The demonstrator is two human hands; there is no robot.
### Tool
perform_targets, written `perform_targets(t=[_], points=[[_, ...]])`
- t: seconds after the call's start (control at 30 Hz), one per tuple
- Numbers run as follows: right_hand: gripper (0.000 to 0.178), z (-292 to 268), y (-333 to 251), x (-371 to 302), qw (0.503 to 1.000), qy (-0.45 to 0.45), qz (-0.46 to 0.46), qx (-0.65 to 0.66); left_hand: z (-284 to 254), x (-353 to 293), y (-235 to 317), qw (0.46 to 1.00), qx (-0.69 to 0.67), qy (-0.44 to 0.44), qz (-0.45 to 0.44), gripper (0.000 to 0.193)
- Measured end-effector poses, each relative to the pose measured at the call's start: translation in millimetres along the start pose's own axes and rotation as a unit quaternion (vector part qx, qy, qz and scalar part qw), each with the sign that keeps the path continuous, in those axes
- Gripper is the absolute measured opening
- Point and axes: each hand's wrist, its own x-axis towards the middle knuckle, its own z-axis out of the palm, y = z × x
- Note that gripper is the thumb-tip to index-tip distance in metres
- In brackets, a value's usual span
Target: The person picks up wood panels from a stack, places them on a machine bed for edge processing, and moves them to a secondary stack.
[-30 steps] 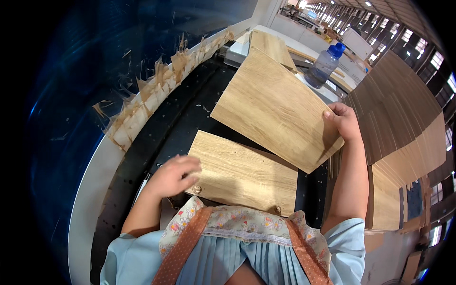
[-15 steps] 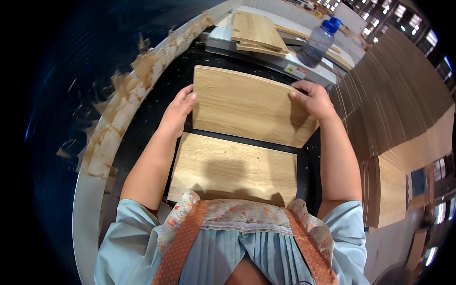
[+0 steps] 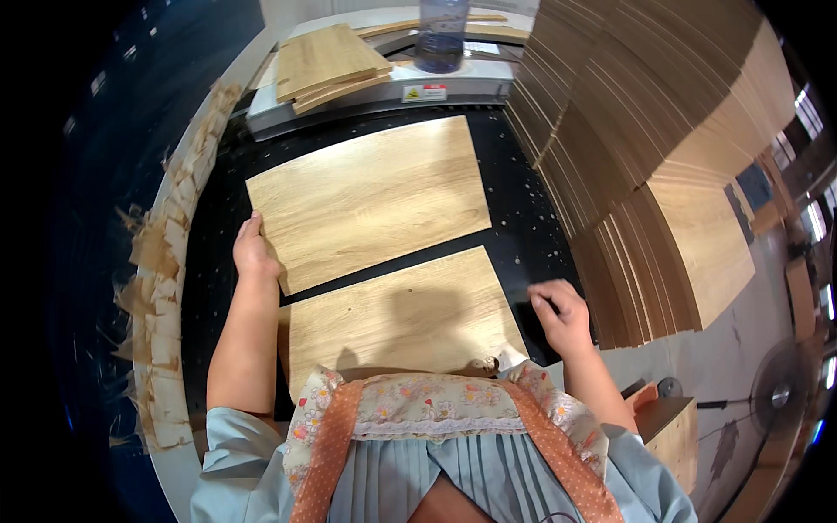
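A light wood-grain board [image 3: 375, 200] lies at a slant on the black tabletop. My left hand [image 3: 255, 251] is closed at its left edge, fingers along the side; the thumb is largely hidden. Nearer to me is a second board [image 3: 418, 305] of the same wood grain, with small holes and my shadow on it. A narrow black gap separates the two. My right hand [image 3: 565, 315] hovers right of the near board, apart from both boards. Its fingers are curled in, and nothing shows in them.
Several boards [image 3: 327, 61] are stacked on a white ledge at the back, beside a clear bottle [image 3: 440, 39]. Tall stacks of brown panels [image 3: 610, 131] line the right side. Ragged tape covers the pale edge [image 3: 161, 253] at left. A fan [image 3: 776, 397] stands far right.
My right hand has let go of the far board and moved down toward me. That board, raised between both hands before, now lies flatter. The view has turned to the right.
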Motion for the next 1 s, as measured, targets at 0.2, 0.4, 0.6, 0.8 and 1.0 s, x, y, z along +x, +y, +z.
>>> perform_targets(t=[0.2,0.4,0.6,0.8,1.0], points=[[0.016,-14.0,15.1,-58.3,0.99,0.059,0.011,-0.125,-9.5,42.9,9.3,0.988,0.122,-0.004,0.094,0.02],[0.016,1.0,23.9,-66.1,0.968,0.124,-0.002,-0.217,49.0,-2.3,2.3,0.813,0.437,-0.231,0.307,0.043],[0.016,0.4,25.6,-63.7,0.971,0.113,-0.013,-0.209,85.8,-74.7,-39.7,0.41,0.73,-0.464,0.29,0.068],[0.015,2.3,25.0,-68.0,0.971,0.1,-0.032,-0.213,78.6,-43.1,-41.7,0.406,0.741,-0.453,0.285,0.066],[0.015,1.9,23.3,-71.0,0.974,0.075,-0.023,-0.212,100.9,-46.5,-45.2,0.405,0.807,-0.366,0.224,0.062]])
